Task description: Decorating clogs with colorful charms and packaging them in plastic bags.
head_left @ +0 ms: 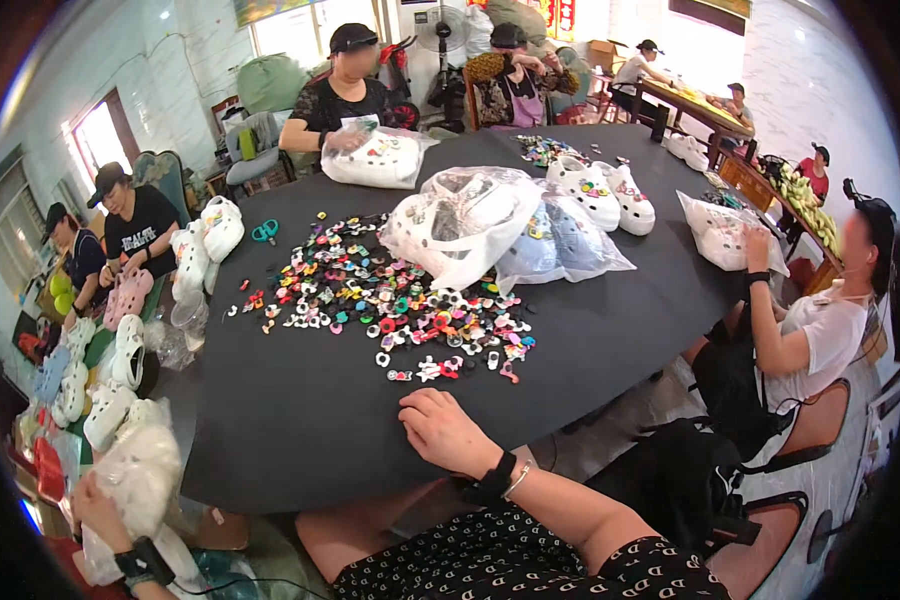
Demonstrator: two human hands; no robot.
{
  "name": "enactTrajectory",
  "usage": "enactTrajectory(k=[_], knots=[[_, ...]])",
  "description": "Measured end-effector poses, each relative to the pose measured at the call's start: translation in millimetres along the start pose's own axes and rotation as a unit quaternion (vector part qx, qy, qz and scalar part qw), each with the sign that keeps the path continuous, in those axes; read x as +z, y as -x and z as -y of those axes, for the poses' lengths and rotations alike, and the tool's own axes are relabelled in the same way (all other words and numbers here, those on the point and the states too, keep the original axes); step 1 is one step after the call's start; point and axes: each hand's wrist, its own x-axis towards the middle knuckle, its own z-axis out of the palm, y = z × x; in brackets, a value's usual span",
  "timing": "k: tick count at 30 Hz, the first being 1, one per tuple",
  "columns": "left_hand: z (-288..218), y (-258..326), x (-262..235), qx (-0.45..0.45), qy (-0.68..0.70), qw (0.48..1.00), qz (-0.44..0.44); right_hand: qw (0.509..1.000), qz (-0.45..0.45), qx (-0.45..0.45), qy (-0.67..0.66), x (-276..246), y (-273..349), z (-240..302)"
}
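At the lower left, my left hand (100, 510) is closed on a clear plastic bag (140, 475) with white clogs in it, beside the table's left edge. My right hand (445, 430) rests on the near part of the black table (300, 430), palm down, its fingers loosely bent and nothing visible in them. Just beyond it lies a broad heap of small colourful shoe charms (410, 300). Behind that heap, bagged white clogs (460, 220) lie against bagged blue clogs (560, 240). A pair of unbagged white clogs (600, 195) with charms stands to their right.
Several clogs (110, 410) crowd the left side. Teal-handled scissors (265, 231) lie left of the charms. Across the table, a person (345, 100) handles bagged clogs (375, 157); at right, another person (810, 330) holds another bag (720, 232). A chair (770, 540) stands at lower right.
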Motion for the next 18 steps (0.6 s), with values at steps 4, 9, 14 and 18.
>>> enactTrajectory(k=[4,9,14,18], knots=[[-66.0,-22.7,-27.6,-0.195,0.173,0.965,-0.020,1.000,-0.003,-0.007,-0.007,0.2,0.3,-0.3],[-178.2,-18.9,-2.5,-0.099,0.192,0.974,-0.066,0.999,-0.020,-0.021,-0.018,2.4,-2.2,1.2],[-289.3,23.7,77.0,0.089,0.241,0.966,-0.035,0.999,-0.043,-0.019,-0.020,-1.4,2.0,-3.1],[-369.2,85.5,80.1,0.129,0.173,0.959,0.181,0.999,-0.028,-0.031,-0.013,-0.3,3.9,-4.6]])
